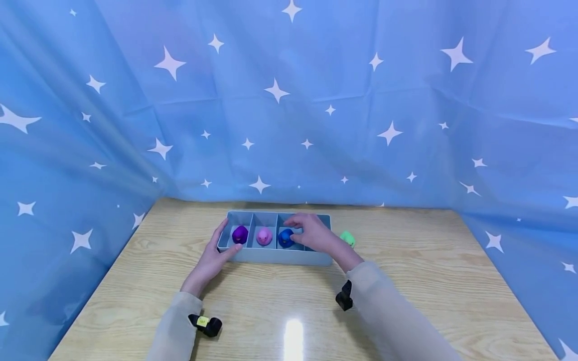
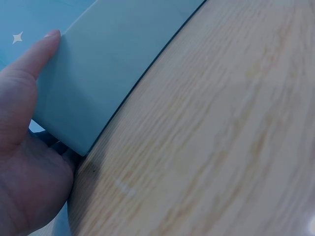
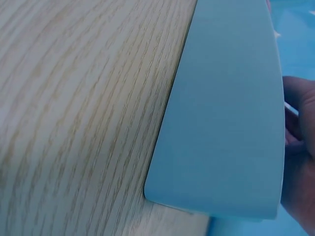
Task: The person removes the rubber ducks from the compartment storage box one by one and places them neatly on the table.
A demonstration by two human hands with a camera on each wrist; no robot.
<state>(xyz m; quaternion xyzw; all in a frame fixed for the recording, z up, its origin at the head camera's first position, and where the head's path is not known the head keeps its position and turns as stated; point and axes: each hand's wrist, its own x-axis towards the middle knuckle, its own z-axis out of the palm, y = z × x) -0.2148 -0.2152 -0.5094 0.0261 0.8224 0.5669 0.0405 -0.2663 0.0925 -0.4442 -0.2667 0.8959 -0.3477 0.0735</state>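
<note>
A grey-blue compartment box lies lengthwise on the table. My left hand holds its left end, thumb at the front rim and fingers along the end wall. In the left wrist view, the left thumb touches the box's rim. A purple toy duck, a pink toy duck and a blue toy duck sit in separate compartments from the left. My right hand reaches over the box, thumb beside the blue duck and fingers spread apart above it. The right wrist view hides the ducks behind the box wall.
A light green toy duck stands on the wooden table just right of the box, partly behind the right wrist. A blue curtain with white stars hangs behind the table and along its sides.
</note>
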